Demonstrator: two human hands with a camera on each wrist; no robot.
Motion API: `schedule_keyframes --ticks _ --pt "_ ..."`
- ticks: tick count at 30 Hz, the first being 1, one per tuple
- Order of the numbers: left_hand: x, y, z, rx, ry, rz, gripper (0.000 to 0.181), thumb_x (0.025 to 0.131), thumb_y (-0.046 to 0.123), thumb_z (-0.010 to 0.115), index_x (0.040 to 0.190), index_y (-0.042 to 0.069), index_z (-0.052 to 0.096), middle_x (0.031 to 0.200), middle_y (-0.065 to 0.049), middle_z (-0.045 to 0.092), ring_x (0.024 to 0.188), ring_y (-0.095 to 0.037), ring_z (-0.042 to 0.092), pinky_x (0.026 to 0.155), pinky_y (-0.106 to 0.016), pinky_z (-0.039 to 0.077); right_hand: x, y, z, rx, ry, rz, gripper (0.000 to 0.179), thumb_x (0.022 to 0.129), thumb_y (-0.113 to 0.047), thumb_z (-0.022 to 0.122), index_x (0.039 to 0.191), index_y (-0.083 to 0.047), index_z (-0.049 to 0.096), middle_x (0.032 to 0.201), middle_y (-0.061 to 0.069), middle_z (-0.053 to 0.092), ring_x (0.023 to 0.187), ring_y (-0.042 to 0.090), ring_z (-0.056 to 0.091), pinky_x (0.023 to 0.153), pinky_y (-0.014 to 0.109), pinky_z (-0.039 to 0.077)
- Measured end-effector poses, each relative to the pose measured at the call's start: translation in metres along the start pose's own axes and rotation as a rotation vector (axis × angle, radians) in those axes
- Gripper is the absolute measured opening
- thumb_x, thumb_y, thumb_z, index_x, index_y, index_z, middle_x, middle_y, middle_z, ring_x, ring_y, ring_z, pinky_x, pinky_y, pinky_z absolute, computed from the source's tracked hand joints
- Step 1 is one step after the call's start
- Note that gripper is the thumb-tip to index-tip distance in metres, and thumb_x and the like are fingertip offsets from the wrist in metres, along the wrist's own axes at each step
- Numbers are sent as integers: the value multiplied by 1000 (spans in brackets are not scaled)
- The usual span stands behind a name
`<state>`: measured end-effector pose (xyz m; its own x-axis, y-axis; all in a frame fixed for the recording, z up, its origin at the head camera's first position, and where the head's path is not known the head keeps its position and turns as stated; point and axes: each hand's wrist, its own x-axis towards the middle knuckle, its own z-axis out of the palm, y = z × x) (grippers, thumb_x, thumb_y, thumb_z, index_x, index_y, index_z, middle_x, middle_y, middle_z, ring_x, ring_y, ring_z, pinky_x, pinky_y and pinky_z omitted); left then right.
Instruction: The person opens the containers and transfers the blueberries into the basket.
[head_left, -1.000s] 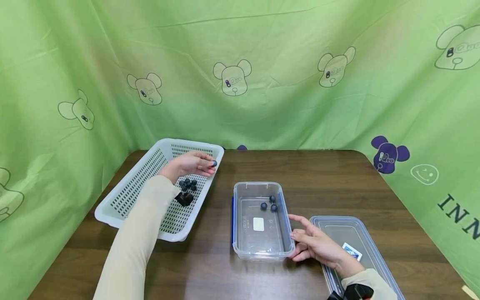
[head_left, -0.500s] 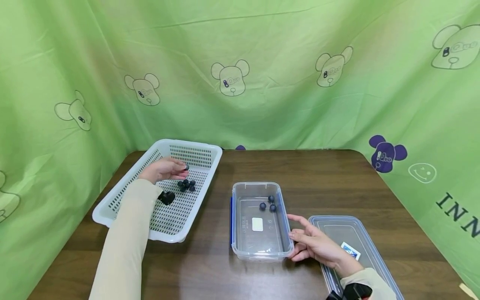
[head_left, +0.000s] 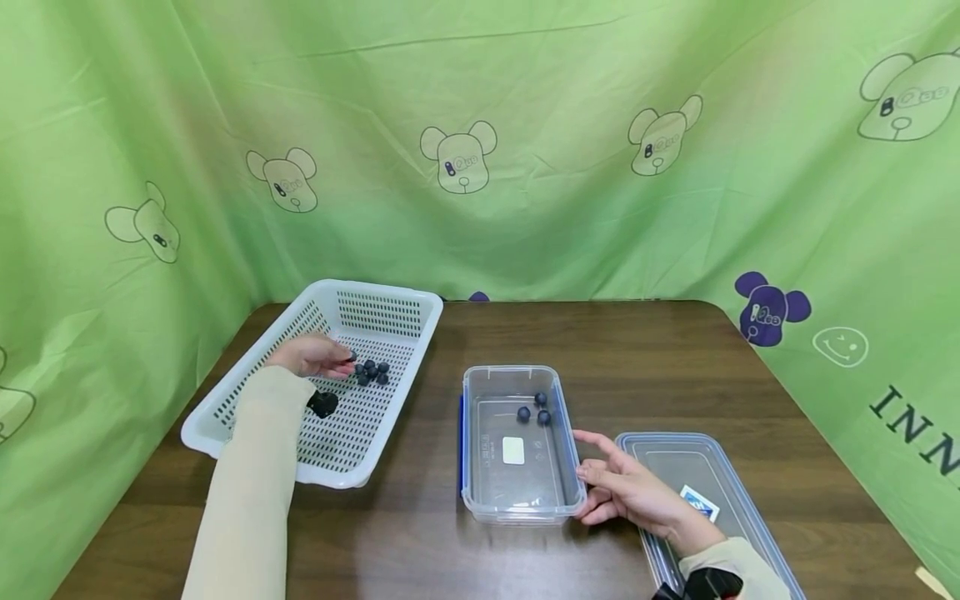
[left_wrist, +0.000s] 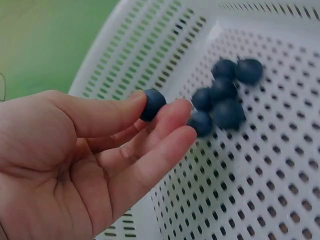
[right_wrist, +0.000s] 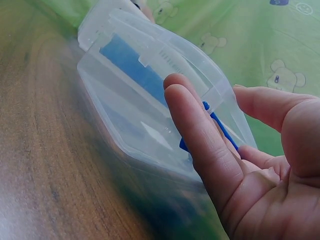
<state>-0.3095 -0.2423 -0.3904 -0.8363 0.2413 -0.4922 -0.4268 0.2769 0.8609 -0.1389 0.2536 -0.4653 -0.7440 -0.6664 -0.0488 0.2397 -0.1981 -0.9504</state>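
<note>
pinching berry | left hand (half curled) | right hand, spread, touching container

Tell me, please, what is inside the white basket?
Six blueberries lie clustered in the basket; the left hand pinches another. In the head view, that hand and the sleeve hide part of it; anything beneath cannot be seen.

Passable between basket and box — walled obstacles (both).
</note>
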Motion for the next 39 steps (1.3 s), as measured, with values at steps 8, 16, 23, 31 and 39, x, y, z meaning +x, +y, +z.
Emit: schedule_keyframes --ticks 8,16,23,31,39 --pt "0 0 13 232 37 -104 15 99 -3 52 104 -15 59 73 -10 65 64 -13 64 68 -26 60 0 0 0 9 -8 -9 45 106 -5 45 138 -35 37 112 14 59 80 21 72 73 35 62" --pt "4 -2 18 308 90 -155 18 99 1 57 109 -14 60 71 -10 64 61 -13 63 64 -26 60 0 0 0 8 -11 -6 45 106 -5 44 139 -35 37 111 14 59 79 21 72 73 36 62" --pt "1 0 14 331 89 -132 22 98 1 57 112 -16 58 73 -11 66 62 -14 66 67 -28 61 0 0 0 15 -11 -11 45 106 -5 44 139 -35 37 111 13 60 80 21 72 73 36 62" --pt "-1 20 14 235 17 1 27 101 1 52 120 -18 51 84 -10 66 72 -13 67 76 -28 61 2 -1 0 12 -13 -14 45 106 -5 44 140 -33 36 112 13 59 80 21 72 73 36 62" --pt "-1 50 37 64 -74 218 40 102 1 51 134 -21 40 111 -26 65 93 -21 70 97 -40 54 1 -2 1 16 -16 -11 45 106 -5 44 139 -33 36 111 13 62 80 21 72 73 36 62"
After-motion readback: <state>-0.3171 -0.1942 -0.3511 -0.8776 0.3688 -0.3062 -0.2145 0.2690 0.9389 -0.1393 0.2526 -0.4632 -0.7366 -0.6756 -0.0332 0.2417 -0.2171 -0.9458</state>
